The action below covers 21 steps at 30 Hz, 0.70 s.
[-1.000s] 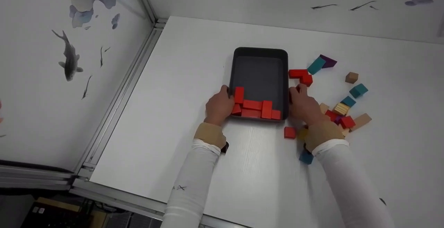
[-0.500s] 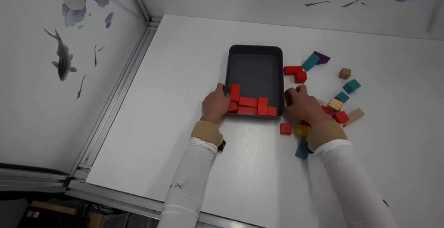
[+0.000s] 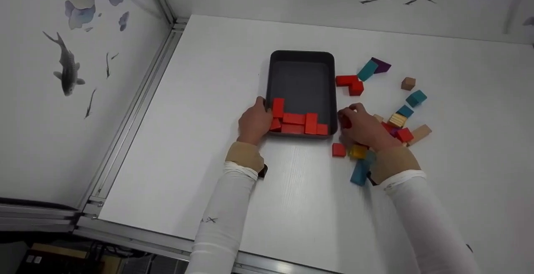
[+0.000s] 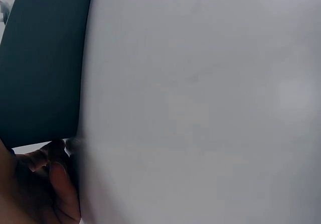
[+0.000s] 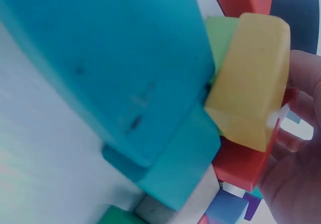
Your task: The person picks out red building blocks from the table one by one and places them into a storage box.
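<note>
A dark grey tray (image 3: 301, 82) lies on the white table, with several red blocks (image 3: 294, 119) along its front end. At the tray's left wall, my left hand (image 3: 253, 122) grips the rim near the front corner. In the left wrist view, the tray's dark wall (image 4: 45, 63) rises beside the curled fingers. Just outside the right wall, my right hand (image 3: 363, 126) pinches a red block (image 3: 345, 121), mostly covered by the fingers. The yellow block (image 5: 253, 78) and a blue block (image 5: 125, 58) sit close to this hand in the right wrist view.
Right of the tray are red blocks (image 3: 348, 81), a teal block (image 3: 367, 70) and a purple block (image 3: 381, 65). Wooden, red and blue blocks lie beyond the right hand, including a wooden block (image 3: 419, 134). A single red cube (image 3: 338, 149) sits near the tray's front right corner.
The head view has shifted slightly. My right hand's fingers have drawn together, and red now shows between them. More of the yellow and blue blocks is uncovered. The left hand stays at the tray.
</note>
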Available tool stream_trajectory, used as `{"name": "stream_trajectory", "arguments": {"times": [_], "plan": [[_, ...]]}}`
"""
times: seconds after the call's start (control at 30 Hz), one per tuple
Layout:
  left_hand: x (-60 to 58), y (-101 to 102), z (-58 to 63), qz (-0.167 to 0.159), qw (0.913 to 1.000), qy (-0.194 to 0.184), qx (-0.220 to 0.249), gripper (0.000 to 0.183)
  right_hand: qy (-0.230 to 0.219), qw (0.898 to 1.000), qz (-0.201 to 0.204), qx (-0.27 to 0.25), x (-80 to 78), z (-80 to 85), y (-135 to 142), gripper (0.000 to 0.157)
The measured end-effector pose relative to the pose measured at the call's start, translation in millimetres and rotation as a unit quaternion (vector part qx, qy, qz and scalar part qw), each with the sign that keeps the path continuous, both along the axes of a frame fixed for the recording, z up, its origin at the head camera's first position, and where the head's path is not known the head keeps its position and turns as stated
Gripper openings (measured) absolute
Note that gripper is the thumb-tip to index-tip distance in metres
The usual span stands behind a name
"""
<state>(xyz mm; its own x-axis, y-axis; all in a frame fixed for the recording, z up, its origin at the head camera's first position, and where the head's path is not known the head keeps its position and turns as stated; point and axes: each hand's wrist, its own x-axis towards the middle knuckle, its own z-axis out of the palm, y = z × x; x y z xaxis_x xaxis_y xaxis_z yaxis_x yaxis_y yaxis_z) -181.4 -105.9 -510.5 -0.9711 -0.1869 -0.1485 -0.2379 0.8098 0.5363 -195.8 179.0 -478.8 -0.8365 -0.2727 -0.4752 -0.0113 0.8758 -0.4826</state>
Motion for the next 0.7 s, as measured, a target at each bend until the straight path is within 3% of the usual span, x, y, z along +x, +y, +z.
{"name": "stream_trajectory", "arguments": {"times": [0.37,0.7], "plan": [[-3.5,-1.1,3.7,0.002,1.0,0.005,-0.005,0.029,0.02,0.999,0.03,-0.009,2.4,2.3,0.8,0.062],[-4.5,-0.2,1.8,0.002,1.0,0.005,-0.006,0.031,0.02,0.999,0.017,-0.019,1.7,4.3,3.5,0.05]]}}
